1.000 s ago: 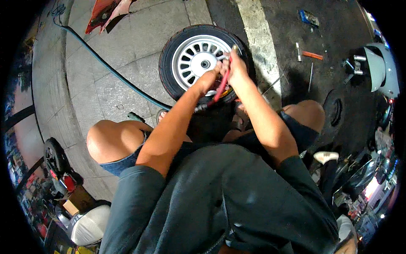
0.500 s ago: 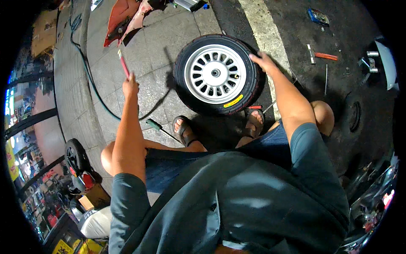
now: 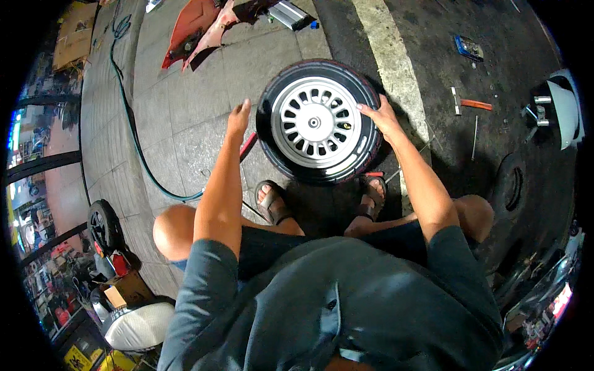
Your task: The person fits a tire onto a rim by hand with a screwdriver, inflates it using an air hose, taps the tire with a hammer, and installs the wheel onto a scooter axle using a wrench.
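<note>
A motor-scooter-like wheel (image 3: 314,105), a silver multi-slot rim with a black tyre (image 3: 272,154), lies face up in front of my feet. My right hand (image 3: 385,119) grips the tyre's right edge, its thumb over the sidewall and its fingers on the outer side. Left of the wheel, my left hand (image 3: 239,119) is held up with fingers stretched and nothing visible in it; a small gap separates it from the tyre. A red bar-like handle (image 3: 249,146) shows between my left forearm and the tyre, its far part hidden.
Red body panels (image 3: 201,34) lie at the back left, near a green hose (image 3: 124,99). On the dark ground at right are a hammer (image 3: 475,104), a thin rod (image 3: 475,139), a blue packet (image 3: 468,47) and a loose tyre (image 3: 512,185). My sandalled feet (image 3: 270,199) stand close to the wheel.
My left hand has let go of the red-handled tool and moved right toward the tyre. My right hand has shifted its hold slightly. The yellow label on the tyre no longer shows.
</note>
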Available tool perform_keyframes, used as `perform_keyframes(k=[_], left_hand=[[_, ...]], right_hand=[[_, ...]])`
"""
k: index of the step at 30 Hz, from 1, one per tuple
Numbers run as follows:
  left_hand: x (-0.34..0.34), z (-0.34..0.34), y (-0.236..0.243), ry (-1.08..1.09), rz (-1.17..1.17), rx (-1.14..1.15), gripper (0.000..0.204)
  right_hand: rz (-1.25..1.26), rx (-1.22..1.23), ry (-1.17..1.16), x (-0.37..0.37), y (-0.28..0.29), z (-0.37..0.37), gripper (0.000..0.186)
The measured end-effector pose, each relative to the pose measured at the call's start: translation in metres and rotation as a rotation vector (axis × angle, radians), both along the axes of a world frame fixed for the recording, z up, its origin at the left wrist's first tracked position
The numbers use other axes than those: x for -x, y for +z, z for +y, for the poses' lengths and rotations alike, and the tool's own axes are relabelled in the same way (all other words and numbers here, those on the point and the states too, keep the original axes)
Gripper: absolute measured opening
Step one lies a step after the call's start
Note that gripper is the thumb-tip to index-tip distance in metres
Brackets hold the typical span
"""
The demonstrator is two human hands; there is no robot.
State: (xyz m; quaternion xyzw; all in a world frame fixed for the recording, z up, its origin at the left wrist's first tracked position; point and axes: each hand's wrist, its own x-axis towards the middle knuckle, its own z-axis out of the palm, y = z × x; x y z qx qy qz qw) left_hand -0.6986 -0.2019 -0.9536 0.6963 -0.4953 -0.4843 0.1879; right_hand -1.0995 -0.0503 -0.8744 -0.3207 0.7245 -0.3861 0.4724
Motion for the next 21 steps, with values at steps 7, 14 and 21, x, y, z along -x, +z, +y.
perform_keyframes(k=[7, 14, 21], left_hand=[[-0.017, -0.077, 0.01, 0.241, 0.393, -0.066, 0.088], [0.029, -0.042, 0.128, 0.317, 0.935, 0.225, 0.069], [-0.014, -0.08, 0.303, 0.135, 0.806, 0.687, 0.085]], right_hand=[[0.564, 0.374, 0.197, -0.081, 0.081, -0.015, 0.092], [0.714, 0.694, 0.173, -0.07, 0.131, -0.02, 0.088], [0.646, 0.961, 0.221, -0.065, 0.224, -0.07, 0.093]])
